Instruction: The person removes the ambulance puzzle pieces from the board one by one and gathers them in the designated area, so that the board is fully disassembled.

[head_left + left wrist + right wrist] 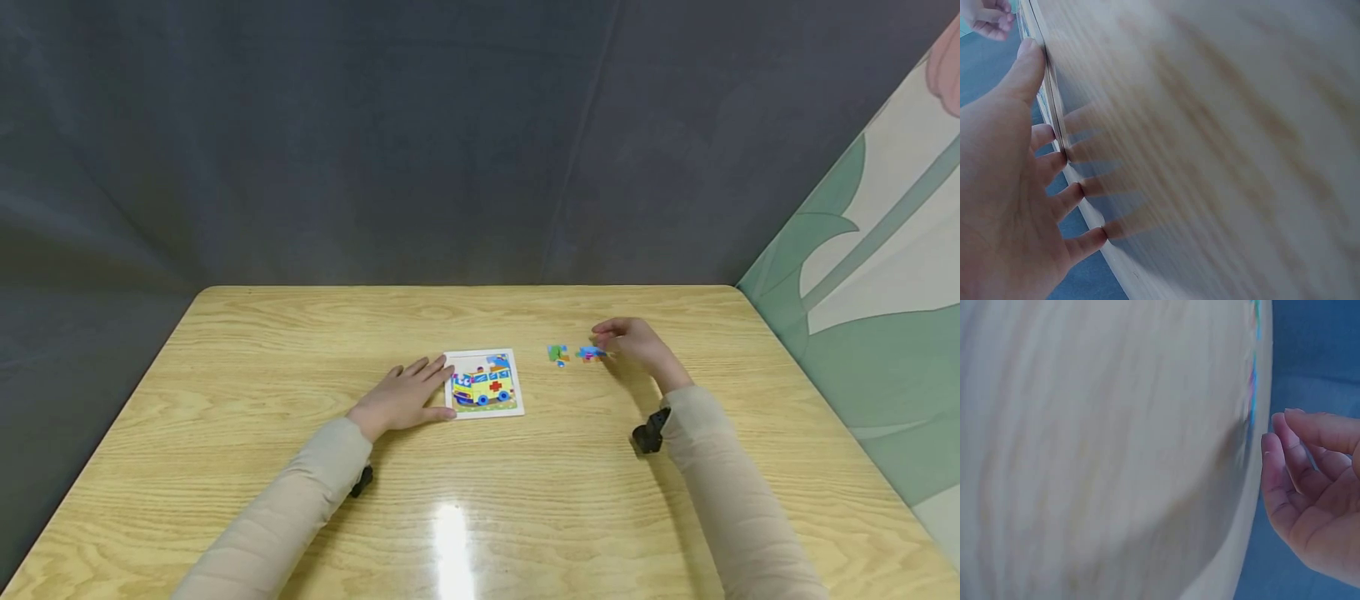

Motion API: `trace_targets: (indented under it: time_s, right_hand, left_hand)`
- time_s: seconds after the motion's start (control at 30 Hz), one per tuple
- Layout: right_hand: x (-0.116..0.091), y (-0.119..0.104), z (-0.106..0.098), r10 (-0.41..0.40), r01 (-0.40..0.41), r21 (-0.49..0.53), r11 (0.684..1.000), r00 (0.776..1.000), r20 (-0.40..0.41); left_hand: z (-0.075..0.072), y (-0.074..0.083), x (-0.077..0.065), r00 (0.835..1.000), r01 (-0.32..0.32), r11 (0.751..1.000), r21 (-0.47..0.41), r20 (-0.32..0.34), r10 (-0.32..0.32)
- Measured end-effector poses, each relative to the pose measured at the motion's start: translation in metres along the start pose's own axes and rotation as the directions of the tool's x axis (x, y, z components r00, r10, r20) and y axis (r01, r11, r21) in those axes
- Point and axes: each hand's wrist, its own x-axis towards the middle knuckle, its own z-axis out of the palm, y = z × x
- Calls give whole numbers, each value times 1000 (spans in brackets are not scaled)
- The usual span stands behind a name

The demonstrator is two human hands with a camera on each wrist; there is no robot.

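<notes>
A square jigsaw puzzle [483, 388] in a white frame shows a yellow ambulance; its upper left part is bare white. My left hand [405, 397] lies spread at the frame's left side, with thumb and fingertips right at its edge. In the left wrist view the straight fingers [1088, 245] reach down to the wooden tabletop. To the right of the frame lie loose puzzle pieces: a green group [557, 353] and a blue group [589, 352]. My right hand [628, 340] hovers close by the blue pieces, fingers loosely bent with nothing between them in the right wrist view.
The light wooden table [300, 350] meets a dark curtain [420, 150] along its back edge. A leaf-patterned cloth [885, 333] stands along the right side. Black wrist cameras [649, 432] sit under both sleeves.
</notes>
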Motion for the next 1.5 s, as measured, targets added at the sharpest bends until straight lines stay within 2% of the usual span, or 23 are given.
trace_targets:
  time_s: [0.1,0.3,0.5,0.77,1.03,1.5]
  right_hand:
    - [4,-10,7,-39,39,-25,999,999,-11]
    - [12,-32,26,-93,94,-66,993,996,18]
    - [19,-52,50,-114,119,-61,991,991,75]
    - [25,-64,81,-184,193,-50,980,971,155]
    - [27,-72,100,-150,171,-101,980,970,189]
    - [27,-81,109,-140,191,-242,951,968,210]
  left_hand:
    - [0,0,1,1000,2,1000,-2,1,-2]
    - [0,0,2,1000,8,1000,0,5,-8]
    - [1,-1,1,1000,3,1000,-6,-1,-3]
    - [1,-1,1,1000,6,1000,-2,1,-6]
    - [2,-1,2,1000,17,1000,4,4,-17]
    - [2,-1,2,1000,13,1000,11,-1,-13]
